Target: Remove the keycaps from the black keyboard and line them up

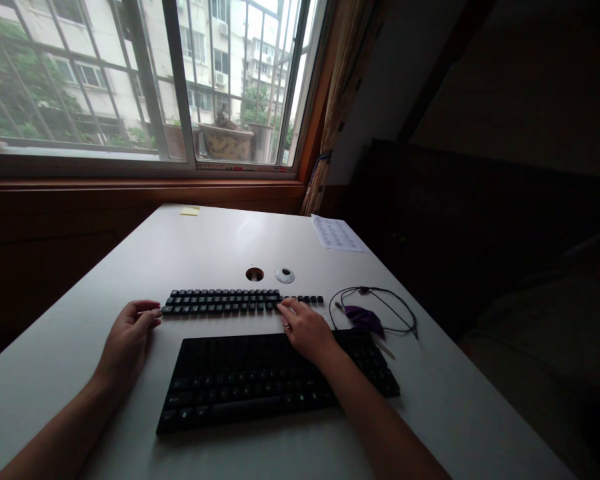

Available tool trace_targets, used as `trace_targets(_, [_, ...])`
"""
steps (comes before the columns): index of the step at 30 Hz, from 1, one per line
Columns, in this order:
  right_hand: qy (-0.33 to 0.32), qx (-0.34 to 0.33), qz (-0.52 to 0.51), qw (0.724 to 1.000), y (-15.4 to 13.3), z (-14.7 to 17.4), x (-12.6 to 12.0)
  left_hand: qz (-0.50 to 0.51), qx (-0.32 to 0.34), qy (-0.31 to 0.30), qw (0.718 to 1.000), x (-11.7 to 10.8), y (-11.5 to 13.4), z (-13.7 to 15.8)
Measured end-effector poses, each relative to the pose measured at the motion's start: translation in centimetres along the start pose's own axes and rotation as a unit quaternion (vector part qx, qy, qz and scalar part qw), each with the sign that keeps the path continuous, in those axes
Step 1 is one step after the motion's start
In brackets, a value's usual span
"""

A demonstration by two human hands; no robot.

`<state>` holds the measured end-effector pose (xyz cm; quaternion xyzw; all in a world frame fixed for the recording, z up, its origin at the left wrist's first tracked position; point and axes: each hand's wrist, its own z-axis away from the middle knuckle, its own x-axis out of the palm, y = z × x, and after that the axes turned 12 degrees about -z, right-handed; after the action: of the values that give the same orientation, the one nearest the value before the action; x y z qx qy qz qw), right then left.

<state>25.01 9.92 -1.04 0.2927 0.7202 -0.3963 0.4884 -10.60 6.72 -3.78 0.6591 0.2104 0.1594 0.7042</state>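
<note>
Several loose black keycaps (220,300) stand in rows on the white table (220,253). My left hand (130,333) is at the left end of these rows, its fingers curled and pressed together beside the end keycap; what they hold, if anything, is hidden. Over the right part of the rows, my right hand (307,328) has its fingertips closed at a keycap, with a ring on one finger. Below it lies a black keyboard (245,380), partly covered by the right hand and forearm. Keys show on its near rows and right side; its far left part looks dark and bare.
Right of the keycaps lie a looped black cable (405,303), a purple cloth (364,320) and a thin tool (385,349). Farther back are a cable hole (255,274), a round cover (285,275), printed paper (336,233) and a yellow note (190,211).
</note>
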Motion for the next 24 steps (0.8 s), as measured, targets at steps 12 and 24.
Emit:
trace_targets(12, [0.029,-0.023,-0.016,0.999,-0.1,0.0,-0.7,-0.014,-0.006,-0.002,1.000,0.1,0.2,0.2])
trace_targets(24, [-0.022,0.057,-0.002,0.998,-4.0,-1.4,0.0,-0.050,0.022,-0.003,0.999,-0.1,-0.2,0.1])
